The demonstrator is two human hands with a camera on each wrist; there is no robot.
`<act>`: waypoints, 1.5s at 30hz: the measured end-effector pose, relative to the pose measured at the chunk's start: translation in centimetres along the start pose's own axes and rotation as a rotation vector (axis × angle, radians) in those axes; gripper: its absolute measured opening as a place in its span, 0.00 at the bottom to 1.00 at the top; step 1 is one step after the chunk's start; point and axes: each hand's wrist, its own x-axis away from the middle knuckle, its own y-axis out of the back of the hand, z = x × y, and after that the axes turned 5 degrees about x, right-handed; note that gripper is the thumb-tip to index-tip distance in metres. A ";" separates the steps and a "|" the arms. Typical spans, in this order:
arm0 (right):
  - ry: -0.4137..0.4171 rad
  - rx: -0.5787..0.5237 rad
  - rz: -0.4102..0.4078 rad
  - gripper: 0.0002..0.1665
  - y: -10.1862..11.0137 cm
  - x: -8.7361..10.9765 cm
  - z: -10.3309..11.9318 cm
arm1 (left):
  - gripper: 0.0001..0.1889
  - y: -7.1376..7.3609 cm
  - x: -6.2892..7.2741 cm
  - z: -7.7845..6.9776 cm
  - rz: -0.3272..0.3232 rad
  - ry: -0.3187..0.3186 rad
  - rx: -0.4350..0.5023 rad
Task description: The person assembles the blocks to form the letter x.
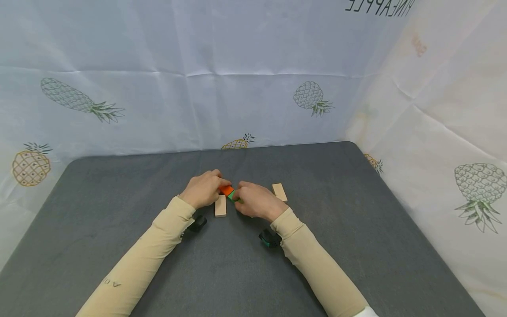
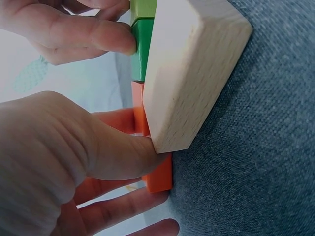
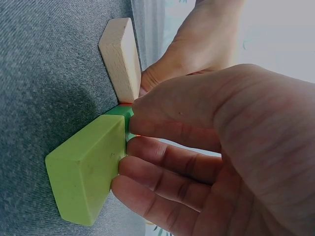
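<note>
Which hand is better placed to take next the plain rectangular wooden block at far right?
Probably the right hand: in the head view, that plain rectangular wooden block lies just beyond its wrist. The left hand is farther away, holding an orange painted block.

Free room between forearms, but wooden block beside left hand

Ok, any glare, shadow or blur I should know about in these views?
Head: soft shadow beside the left sleeve on the table; left wrist: background washed out, though grain shows on the wooden block; right wrist: upper right washed out, light green block clear.
</note>
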 end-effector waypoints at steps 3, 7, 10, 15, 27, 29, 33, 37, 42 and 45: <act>0.002 -0.001 0.000 0.11 0.0 0.0 0.0 | 0.22 0.0 0.0 0.0 -0.005 -0.005 0.001; 0.002 0.000 0.001 0.11 0.0 0.0 0.0 | 0.22 -0.1 0.0 0.0 -0.009 -0.009 0.001; 0.000 0.001 0.005 0.12 0.0 0.0 0.0 | 0.22 -0.1 0.1 0.0 -0.010 -0.011 0.003; -0.001 -0.002 0.005 0.12 0.1 0.1 0.0 | 0.21 0.1 0.2 -0.1 -0.009 -0.010 0.006; -0.009 -0.017 0.011 0.15 0.1 0.0 0.1 | 0.23 0.3 0.2 -0.3 0.055 0.030 0.036; -0.008 -0.013 0.009 0.14 0.1 0.0 0.1 | 0.23 0.3 0.2 -0.4 0.063 0.037 0.042; -0.004 -0.003 0.006 0.13 0.1 0.0 0.1 | 0.25 0.5 0.6 -0.6 0.041 0.061 0.044; -0.002 -0.002 0.005 0.13 0.1 0.1 0.1 | 0.27 0.9 1.1 -1.0 -0.037 0.078 0.043; -0.001 0.003 0.004 0.13 0.0 0.2 0.1 | 0.25 1.5 2.0 -1.5 -0.137 0.055 0.046; 0.002 0.004 0.006 0.13 0.0 0.2 0.0 | 0.26 1.5 2.5 -1.9 -0.152 0.014 0.039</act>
